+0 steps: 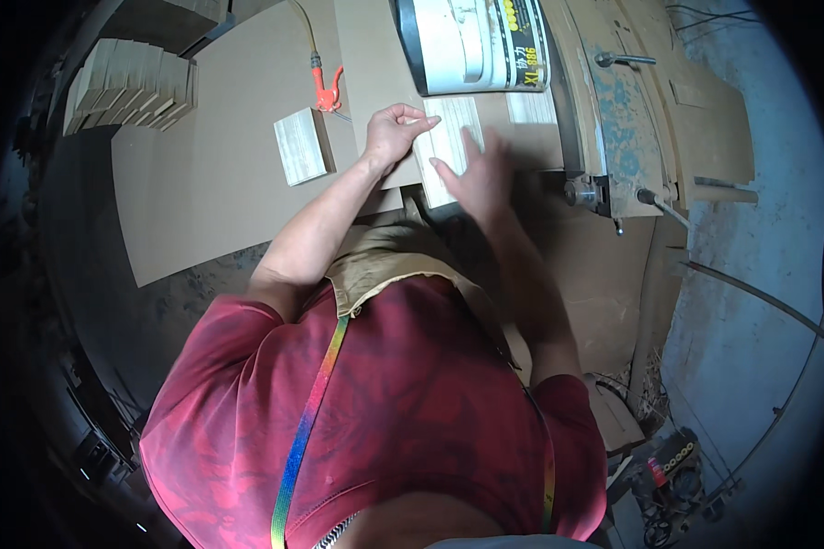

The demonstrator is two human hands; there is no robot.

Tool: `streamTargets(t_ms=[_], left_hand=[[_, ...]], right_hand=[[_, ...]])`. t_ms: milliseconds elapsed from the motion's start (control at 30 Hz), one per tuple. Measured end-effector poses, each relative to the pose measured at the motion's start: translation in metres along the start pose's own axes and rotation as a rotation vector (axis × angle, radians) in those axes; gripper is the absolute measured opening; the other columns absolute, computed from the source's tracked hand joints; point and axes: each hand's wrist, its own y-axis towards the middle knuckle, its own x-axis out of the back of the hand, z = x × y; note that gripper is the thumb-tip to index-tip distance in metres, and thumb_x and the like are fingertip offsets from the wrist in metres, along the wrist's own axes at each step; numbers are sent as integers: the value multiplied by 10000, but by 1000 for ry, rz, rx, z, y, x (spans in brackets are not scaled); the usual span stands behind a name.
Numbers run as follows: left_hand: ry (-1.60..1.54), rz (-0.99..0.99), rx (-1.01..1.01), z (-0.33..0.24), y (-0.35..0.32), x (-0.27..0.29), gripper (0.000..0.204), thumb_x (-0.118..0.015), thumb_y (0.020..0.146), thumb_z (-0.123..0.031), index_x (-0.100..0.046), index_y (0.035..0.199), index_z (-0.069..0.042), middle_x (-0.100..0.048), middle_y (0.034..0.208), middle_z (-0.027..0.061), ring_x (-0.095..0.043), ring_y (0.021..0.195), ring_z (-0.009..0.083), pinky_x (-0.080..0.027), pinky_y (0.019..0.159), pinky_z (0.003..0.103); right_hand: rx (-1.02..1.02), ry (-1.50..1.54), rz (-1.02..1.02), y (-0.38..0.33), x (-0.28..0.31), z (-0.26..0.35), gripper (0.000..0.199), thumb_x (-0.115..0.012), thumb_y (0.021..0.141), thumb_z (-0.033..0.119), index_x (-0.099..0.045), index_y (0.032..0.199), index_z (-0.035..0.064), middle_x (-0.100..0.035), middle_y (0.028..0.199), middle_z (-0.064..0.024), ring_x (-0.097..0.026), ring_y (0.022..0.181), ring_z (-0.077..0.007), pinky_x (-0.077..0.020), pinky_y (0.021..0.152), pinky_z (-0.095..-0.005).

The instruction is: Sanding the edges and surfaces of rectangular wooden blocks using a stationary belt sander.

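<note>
We see the left hand (395,134) pinching the left edge of a pale wood block (449,146) that lies on the bench (211,183), just below a white bucket (471,44). The right hand (478,174) is blurred, its fingers spread flat over the block's lower right part, gripping nothing. A second pale block (300,145) lies apart to the left, near an orange air nozzle (326,89), with stacked slats (133,84) at the far left.

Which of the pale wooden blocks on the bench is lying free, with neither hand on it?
The small pale block beside the orange air nozzle, left of both hands. The left hand and right hand are on the other block.
</note>
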Motion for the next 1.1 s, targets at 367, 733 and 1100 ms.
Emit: streamTargets(t_ms=[367, 733, 1100], left_hand=[[-366, 124, 55, 6, -21, 40, 251, -843, 1006, -22, -739, 1225, 41, -749, 926, 50, -681, 710, 93, -580, 665, 201], [40, -27, -34, 7, 6, -10, 288, -834, 1005, -3, -727, 1267, 51, -760, 938, 64, -687, 717, 99, -591, 678, 210], [-300, 250, -18, 4, -11, 43, 202, -780, 1031, 38, -727, 1219, 90, -774, 999, 105, -737, 747, 145, -655, 730, 253]], right_hand=[[-93, -320, -18, -20, 18, -89, 471, -801, 912, 193, -701, 1335, 12, -645, 1335, -242, -628, 1210, -452, -567, 1025, -542], [2, -11, 162, -9, 0, 2, 551, -831, 942, 315, -714, 1397, 27, -628, 1365, -259, -603, 1166, -442, -551, 1001, -549], [-69, -387, -47, -5, 23, -88, 506, -844, 923, 211, -716, 1375, 24, -633, 1363, -242, -614, 1191, -425, -562, 1009, -522]])
